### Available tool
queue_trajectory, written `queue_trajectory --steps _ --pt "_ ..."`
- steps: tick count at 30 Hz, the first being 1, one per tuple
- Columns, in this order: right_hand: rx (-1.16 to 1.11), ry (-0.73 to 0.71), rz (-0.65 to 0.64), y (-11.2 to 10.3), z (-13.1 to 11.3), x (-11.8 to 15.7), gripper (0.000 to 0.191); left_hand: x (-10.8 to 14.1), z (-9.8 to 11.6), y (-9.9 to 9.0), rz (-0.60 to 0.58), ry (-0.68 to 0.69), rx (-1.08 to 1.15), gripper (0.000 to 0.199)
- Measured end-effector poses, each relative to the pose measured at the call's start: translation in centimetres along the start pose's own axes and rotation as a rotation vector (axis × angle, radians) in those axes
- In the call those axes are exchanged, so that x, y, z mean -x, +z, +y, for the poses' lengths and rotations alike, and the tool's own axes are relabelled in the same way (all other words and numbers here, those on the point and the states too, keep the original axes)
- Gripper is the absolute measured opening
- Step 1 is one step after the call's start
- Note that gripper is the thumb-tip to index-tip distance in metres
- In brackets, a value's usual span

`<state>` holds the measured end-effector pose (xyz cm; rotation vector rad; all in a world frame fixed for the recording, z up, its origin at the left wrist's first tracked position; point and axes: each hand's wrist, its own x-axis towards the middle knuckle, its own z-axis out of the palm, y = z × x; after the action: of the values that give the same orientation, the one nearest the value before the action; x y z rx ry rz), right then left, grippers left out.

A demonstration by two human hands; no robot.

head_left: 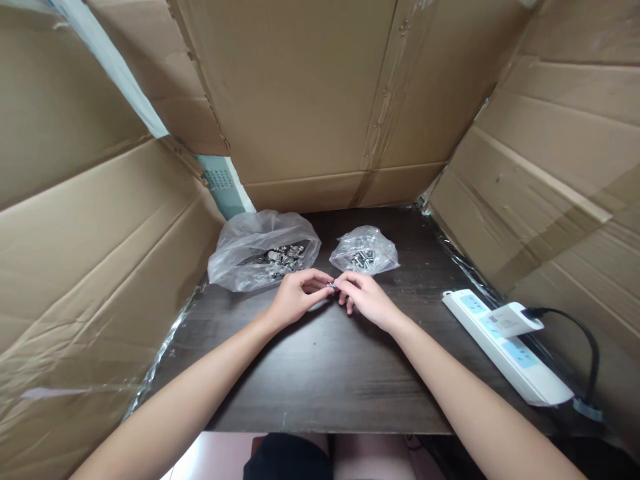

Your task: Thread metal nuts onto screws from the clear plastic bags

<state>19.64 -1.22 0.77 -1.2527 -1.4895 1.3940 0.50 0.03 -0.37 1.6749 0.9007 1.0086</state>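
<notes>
Both hands meet over the middle of the dark table, fingertips close together. A small shiny metal piece (pixel 331 285) sits between them. My left hand (pixel 301 293) pinches it between thumb and fingers from the left, and my right hand (pixel 363 296) has its thumb and forefinger closed at its right end. Behind my left hand lies an open clear plastic bag (pixel 240 248) with several round metal parts (pixel 285 257). Just beyond my right hand is a smaller clear bag (pixel 383 250) holding several short metal pieces (pixel 363 259).
A white power strip (pixel 505 350) with a white plug-in device (pixel 513 320) and black cable (pixel 595 347) lies on the right of the table (pixel 320 380). Cardboard walls (pixel 310 87) enclose the back and both sides. The table's front edge is near my lap.
</notes>
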Motion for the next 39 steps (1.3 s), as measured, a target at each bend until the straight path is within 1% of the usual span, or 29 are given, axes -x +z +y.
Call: queue_trajectory --steps 4,6,8,10,12,13,16,17,18,19,21,22,24,25,27,28,30,31,33,35,38,39 --pt "0.028 -0.020 0.016 0.2 -0.2 0.3 0.023 0.0 0.1 0.1 0.006 -0.001 -0.008 0.029" --pt "-0.009 -0.070 0.039 0.2 -0.1 0.4 0.018 -0.1 0.1 0.1 0.016 -0.002 0.005 0.029" --pt "-0.061 -0.137 0.063 0.3 0.1 0.3 0.021 -0.1 0.0 0.1 0.033 -0.003 0.010 0.031" --pt "-0.047 -0.197 0.105 0.5 0.1 0.3 0.028 -0.1 0.0 0.1 0.048 -0.003 0.005 0.031" --pt "0.070 -0.268 0.150 0.6 -0.2 0.6 0.032 -0.1 0.1 0.0 0.057 0.000 0.006 0.031" --pt "0.152 -0.321 0.166 0.6 -0.4 0.8 0.031 -0.1 0.1 -0.1 0.059 0.001 0.008 0.030" --pt "0.345 -0.495 0.219 0.6 -0.9 1.6 0.015 0.0 0.3 -0.3 0.077 -0.003 0.010 0.029" --pt "0.377 -0.537 0.259 0.6 -1.0 1.7 0.016 0.0 0.3 -0.3 0.084 -0.006 0.011 0.029" --pt "0.398 -0.557 0.292 0.6 -1.1 1.8 0.021 0.0 0.3 -0.4 0.090 -0.008 0.013 0.029" --pt "0.412 -0.552 0.302 0.6 -1.1 1.8 0.030 -0.1 0.2 -0.4 0.094 -0.010 0.019 0.029" --pt "0.427 -0.506 0.274 0.6 -0.9 1.7 0.045 -0.1 0.1 -0.4 0.092 -0.015 0.035 0.029" --pt "0.428 -0.485 0.249 0.5 -0.9 1.7 0.043 -0.1 0.1 -0.4 0.091 -0.018 0.039 0.029" --pt "0.405 -0.485 0.236 0.5 -0.8 1.6 0.023 -0.2 0.0 -0.4 0.094 -0.028 0.038 0.029" --pt "0.379 -0.500 0.251 0.5 -0.8 1.6 0.018 -0.2 -0.1 -0.4 0.098 -0.032 0.035 0.030" --pt "0.311 -0.504 0.293 0.5 -0.9 1.6 0.017 -0.3 -0.1 -0.4 0.106 -0.032 0.034 0.031" --pt "0.275 -0.484 0.307 0.6 -0.8 1.5 0.018 -0.3 -0.1 -0.4 0.106 -0.030 0.037 0.032" --pt "0.203 -0.395 0.298 0.9 -0.6 1.2 0.035 -0.3 -0.1 -0.4 0.099 -0.022 0.050 0.033" --pt "0.164 -0.344 0.276 1.1 -0.5 1.0 0.039 -0.3 -0.1 -0.4 0.093 -0.019 0.057 0.034" --pt "0.077 -0.244 0.207 1.3 -0.2 0.6 0.038 -0.2 -0.1 -0.3 0.084 -0.017 0.067 0.034" --pt "0.005 -0.169 0.163 1.4 -0.1 0.3 0.032 -0.1 0.0 -0.3 0.072 -0.017 0.072 0.034" --pt "-0.006 -0.094 0.138 1.0 -0.2 0.2 0.021 0.1 0.3 -0.1 0.020 -0.024 0.068 0.033" --pt "0.010 -0.073 0.125 0.8 -0.3 0.3 0.023 0.1 0.4 0.0 0.011 -0.025 0.062 0.033"
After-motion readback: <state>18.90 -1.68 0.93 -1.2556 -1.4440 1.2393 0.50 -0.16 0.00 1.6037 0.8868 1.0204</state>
